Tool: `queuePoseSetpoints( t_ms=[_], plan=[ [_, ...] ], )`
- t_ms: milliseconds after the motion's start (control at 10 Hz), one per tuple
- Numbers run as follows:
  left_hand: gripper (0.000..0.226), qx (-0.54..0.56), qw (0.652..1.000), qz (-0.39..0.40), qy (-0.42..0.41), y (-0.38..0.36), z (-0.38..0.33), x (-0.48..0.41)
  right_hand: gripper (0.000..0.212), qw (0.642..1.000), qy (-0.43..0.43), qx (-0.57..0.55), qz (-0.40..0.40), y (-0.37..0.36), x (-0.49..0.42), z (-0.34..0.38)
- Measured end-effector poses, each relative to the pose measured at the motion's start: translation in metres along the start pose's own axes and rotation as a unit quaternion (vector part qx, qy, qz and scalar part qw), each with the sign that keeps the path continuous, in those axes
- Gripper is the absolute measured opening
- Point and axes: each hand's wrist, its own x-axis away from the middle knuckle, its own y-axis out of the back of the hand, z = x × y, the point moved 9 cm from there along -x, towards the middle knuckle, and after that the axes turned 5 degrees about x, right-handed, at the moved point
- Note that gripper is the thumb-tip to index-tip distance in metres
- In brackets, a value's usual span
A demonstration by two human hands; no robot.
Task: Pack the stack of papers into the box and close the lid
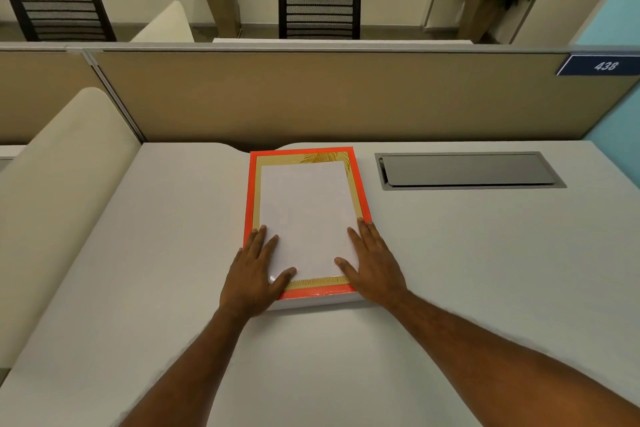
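Observation:
A flat box point(360, 184) with an orange rim and a gold inner border lies in the middle of the white desk. A stack of white papers point(304, 211) rests on top of it, inside the gold border. My left hand point(254, 270) lies flat over the box's near left corner, with the thumb on the papers. On the near right corner, my right hand point(374, 263) is pressed flat, its thumb touching the paper's edge. The fingers of both hands are spread. Whether the box is open or its lid is on, I cannot tell.
A grey cable hatch point(467, 170) is set into the desk point(485, 270) to the right of the box. A tan partition point(311, 97) stands behind the desk, with a blue "438" sign point(601, 65). A cream curved divider point(59, 191) borders the left side.

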Motion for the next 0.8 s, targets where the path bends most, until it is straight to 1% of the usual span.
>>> queuePoseSetpoints(
  t_ms=[100,200,300,400,500,600,700,800],
  plan=[
    [0.089,-0.001,1.000,0.000,0.004,0.000,0.000,0.001,0.099,1.000,0.003,0.006,0.009,0.000,-0.001,0.001],
    [0.092,-0.013,1.000,0.012,0.006,-0.001,-0.001,0.001,0.102,0.999,0.008,0.025,0.038,-0.001,-0.004,0.001],
    [0.096,-0.028,0.999,0.024,0.003,-0.002,-0.003,0.001,0.104,0.998,0.016,0.030,0.050,0.001,-0.001,0.001],
    [0.089,-0.046,0.998,0.045,0.029,-0.001,-0.005,0.002,0.106,0.999,0.017,0.016,0.046,0.004,0.016,-0.004],
    [0.078,-0.046,0.998,0.022,0.042,0.007,-0.021,0.012,0.107,0.999,0.014,0.014,0.044,0.008,0.041,-0.022],
    [0.078,-0.041,0.998,0.002,0.040,0.011,-0.036,0.021,0.110,0.999,0.001,0.004,0.040,0.016,0.052,-0.042],
    [0.097,-0.047,0.999,-0.008,0.024,0.014,-0.071,0.028,0.118,0.999,-0.018,0.030,0.025,0.042,0.062,-0.075],
    [0.107,-0.057,0.998,-0.005,0.014,0.008,-0.095,0.027,0.121,0.998,-0.038,0.044,0.015,0.056,0.067,-0.104]
  ],
)
